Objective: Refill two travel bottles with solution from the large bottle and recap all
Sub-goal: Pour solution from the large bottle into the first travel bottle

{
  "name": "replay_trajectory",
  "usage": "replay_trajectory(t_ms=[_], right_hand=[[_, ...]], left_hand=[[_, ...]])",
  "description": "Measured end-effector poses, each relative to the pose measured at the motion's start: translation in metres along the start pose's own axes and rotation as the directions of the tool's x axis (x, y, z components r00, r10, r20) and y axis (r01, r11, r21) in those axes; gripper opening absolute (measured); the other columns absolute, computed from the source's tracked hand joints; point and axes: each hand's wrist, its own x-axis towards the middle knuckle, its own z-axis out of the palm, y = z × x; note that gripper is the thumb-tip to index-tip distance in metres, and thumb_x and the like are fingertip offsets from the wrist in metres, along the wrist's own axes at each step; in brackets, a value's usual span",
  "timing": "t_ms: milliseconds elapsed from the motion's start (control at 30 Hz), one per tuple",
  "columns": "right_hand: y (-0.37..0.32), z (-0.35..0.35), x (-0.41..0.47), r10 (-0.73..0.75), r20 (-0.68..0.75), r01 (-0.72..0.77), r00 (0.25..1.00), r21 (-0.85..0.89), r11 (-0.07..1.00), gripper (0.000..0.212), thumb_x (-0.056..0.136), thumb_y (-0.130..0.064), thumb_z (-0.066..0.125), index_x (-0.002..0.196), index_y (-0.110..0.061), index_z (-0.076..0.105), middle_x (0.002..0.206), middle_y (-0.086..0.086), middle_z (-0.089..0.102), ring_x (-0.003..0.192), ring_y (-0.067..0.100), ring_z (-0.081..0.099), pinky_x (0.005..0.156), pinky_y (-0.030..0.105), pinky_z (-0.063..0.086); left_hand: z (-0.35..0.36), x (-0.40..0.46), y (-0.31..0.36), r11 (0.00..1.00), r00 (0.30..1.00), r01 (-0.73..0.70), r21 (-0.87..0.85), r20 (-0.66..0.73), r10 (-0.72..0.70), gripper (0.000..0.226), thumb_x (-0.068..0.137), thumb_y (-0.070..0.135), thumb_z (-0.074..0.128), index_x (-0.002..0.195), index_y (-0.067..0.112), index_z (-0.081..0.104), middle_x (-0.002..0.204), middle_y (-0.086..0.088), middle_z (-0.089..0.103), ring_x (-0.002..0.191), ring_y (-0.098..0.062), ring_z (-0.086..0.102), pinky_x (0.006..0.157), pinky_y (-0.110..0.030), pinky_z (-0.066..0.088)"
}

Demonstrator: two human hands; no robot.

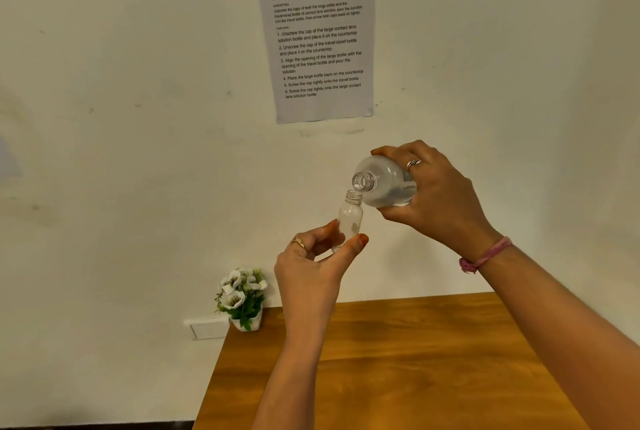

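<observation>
Head view, left to right: left hand [313, 265] pinches the uncapped travel bottle [349, 218] upright above the wooden table [398, 360]; right hand [436, 194] grips the tilted large bottle [384, 182], mouths nearly touching; slight misalignment or overtilt would likely spill solution

Two hands are raised in front of a white wall, above a wooden tabletop [415, 360]. The left hand [311, 270] pinches a small clear travel bottle [349, 218], upright and uncapped. The right hand [440, 197] grips the large bottle [384, 183] tipped sideways, its open mouth just above the small bottle's mouth. A potted flower [242, 298] sits at the tabletop's far left corner. A printed sheet [317, 34] hangs on the wall.
</observation>
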Motion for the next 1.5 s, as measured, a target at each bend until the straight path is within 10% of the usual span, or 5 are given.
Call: replay_trajectory(t_ms=[1500], right_hand=[[0.001, -0.011, 0.027, -0.254, -0.195, 0.207, 0.947, -0.235, 0.95, 0.064, 0.067, -0.021, 0.081, 0.126, -0.015, 0.056, 0.117, 0.011, 0.06, 0.106, 0.032, 0.056, 0.073, 0.038, 0.053]], left_hand=[[0.005, 0.009, 0.013, 0.997, 0.999, -0.008, -0.082, -0.048, 0.004, 0.034, 0.064, 0.022, 0.085, 0.094, 0.027, 0.069, 0.088, 0.008, 0.071, 0.079, 0.004, 0.066, 0.065, -0.009, 0.051]])
